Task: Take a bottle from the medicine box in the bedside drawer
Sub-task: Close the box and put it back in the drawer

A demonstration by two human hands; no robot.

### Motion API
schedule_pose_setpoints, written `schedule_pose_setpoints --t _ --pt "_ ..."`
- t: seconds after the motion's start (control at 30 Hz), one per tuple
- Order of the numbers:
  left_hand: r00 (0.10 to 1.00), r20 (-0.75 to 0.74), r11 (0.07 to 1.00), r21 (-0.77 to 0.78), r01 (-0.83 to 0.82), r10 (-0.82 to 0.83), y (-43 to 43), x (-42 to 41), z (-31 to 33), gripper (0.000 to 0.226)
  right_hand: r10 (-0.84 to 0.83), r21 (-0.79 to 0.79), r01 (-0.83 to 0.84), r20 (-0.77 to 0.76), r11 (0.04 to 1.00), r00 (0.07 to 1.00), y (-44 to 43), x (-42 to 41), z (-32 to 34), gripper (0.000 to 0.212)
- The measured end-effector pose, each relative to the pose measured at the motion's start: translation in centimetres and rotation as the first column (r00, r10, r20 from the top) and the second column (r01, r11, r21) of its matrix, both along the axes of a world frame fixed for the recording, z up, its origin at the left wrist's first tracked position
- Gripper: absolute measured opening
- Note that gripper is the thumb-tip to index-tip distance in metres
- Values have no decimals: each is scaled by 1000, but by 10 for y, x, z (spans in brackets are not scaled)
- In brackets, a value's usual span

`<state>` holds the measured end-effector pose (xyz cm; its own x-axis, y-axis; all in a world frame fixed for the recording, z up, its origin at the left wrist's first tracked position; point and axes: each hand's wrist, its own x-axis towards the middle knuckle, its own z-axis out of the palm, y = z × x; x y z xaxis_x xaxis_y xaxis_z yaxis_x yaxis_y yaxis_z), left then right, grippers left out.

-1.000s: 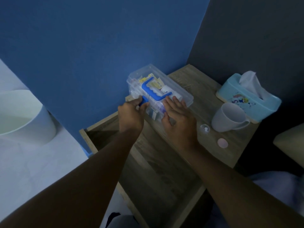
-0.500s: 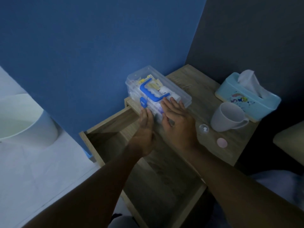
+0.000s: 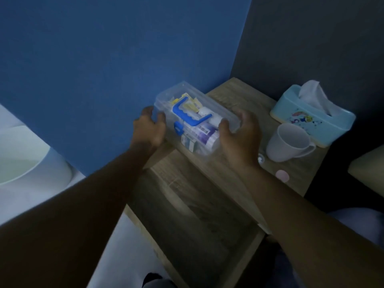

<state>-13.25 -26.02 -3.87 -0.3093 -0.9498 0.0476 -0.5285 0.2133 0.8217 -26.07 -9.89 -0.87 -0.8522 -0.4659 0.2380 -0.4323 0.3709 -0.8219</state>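
The clear plastic medicine box (image 3: pixel 218 104) with a blue handle (image 3: pixel 188 115) and a blue latch lies on the left part of the bedside table top. Inside I see a white and purple bottle (image 3: pixel 204 135) and small packets. My left hand (image 3: pixel 149 127) grips the box's left end. My right hand (image 3: pixel 239 134) grips its right end. The lid looks closed. Below the hands the wooden drawer (image 3: pixel 197 235) stands pulled out, its inside dark.
A white mug (image 3: pixel 288 142) and a light blue tissue box (image 3: pixel 311 117) stand on the right of the table top (image 3: pixel 239 92). A small clear cap (image 3: pixel 261 157) and a pink round lid (image 3: pixel 282 175) lie near the front edge. A white basin (image 3: pixel 25 163) is at left.
Both hands moved from the box's front side out to its two ends and took hold of it. The view came closer to the box.
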Motion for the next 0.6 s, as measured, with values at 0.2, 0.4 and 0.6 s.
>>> schedule_pose_setpoints --t 0.2,0.4,0.6 --pt "1000 -7 979 205 20 -19 -28 -36 5 71 -136 243 71 263 968 955 -8 -35 -7 52" --pt "1000 -14 973 229 0 3 -22 -21 8 74 -127 107 90 425 990 896 -3 -32 0 35" --pt "998 -62 954 298 5 15 2 29 27 74 -104 -8 126 512 992 853 23 5 18 39"
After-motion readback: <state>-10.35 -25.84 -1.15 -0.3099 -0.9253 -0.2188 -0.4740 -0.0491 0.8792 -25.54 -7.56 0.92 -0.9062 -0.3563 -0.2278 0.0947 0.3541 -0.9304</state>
